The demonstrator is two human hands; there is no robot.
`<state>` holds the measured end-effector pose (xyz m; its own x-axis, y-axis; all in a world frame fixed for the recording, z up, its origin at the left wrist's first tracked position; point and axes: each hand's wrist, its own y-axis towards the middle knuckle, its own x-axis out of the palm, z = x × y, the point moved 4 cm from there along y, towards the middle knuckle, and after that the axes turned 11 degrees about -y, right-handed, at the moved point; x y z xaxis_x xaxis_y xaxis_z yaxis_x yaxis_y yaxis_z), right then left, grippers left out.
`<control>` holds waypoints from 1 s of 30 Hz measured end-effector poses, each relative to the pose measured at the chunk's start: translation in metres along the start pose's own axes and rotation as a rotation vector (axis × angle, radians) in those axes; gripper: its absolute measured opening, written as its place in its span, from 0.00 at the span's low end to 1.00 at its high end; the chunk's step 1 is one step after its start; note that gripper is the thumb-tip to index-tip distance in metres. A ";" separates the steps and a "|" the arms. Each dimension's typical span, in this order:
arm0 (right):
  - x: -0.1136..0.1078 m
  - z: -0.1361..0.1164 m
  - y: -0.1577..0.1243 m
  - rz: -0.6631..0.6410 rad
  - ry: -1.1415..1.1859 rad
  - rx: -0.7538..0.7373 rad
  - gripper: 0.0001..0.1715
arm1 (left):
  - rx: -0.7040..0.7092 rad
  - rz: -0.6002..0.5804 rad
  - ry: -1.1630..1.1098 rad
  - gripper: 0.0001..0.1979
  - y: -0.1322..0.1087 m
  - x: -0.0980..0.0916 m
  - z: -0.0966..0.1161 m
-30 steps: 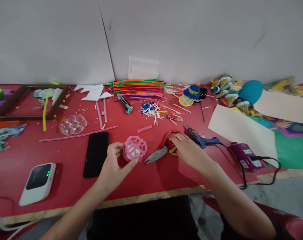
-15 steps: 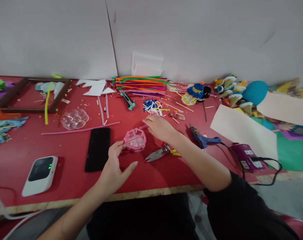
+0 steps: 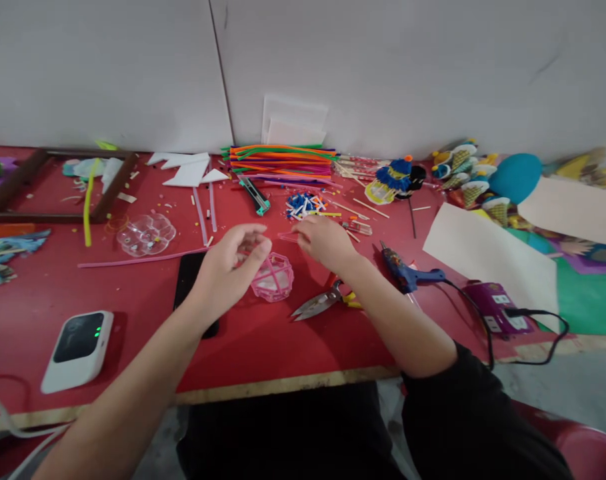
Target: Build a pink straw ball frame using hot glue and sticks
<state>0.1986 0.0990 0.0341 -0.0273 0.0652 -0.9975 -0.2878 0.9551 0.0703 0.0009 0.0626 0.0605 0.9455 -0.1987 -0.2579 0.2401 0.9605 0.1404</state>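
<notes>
Pinching a short pink strip (image 3: 287,237), the right hand (image 3: 327,243) faces the left hand (image 3: 233,261), which has let go of the pink frame (image 3: 273,278) and hovers loosely curled, apparently empty. That leaves the frame unheld on the red table (image 3: 267,353), between black phone (image 3: 187,277) and scissors (image 3: 319,305).

A red table (image 3: 293,353) was backed by a grey wall (image 3: 107,67) crossed by a dark seam (image 3: 221,67); grey floor (image 3: 595,370) was glimpsed.
</notes>
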 end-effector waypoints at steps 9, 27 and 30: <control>-0.040 -0.015 -0.030 0.458 0.613 -0.160 0.14 | 0.079 -0.009 -0.035 0.07 0.016 0.010 0.023; -0.026 -0.011 -0.051 0.316 1.156 0.200 0.07 | -0.173 0.049 -0.730 0.16 0.007 0.007 -0.005; -0.021 -0.010 -0.053 0.291 1.248 0.230 0.12 | -0.240 0.055 -0.790 0.16 0.006 0.006 -0.005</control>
<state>0.2046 0.0442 0.0512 -0.9625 0.0851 -0.2575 0.0459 0.9869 0.1547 0.0071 0.0679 0.0546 0.8520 -0.1421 0.5038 0.2199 0.9706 -0.0980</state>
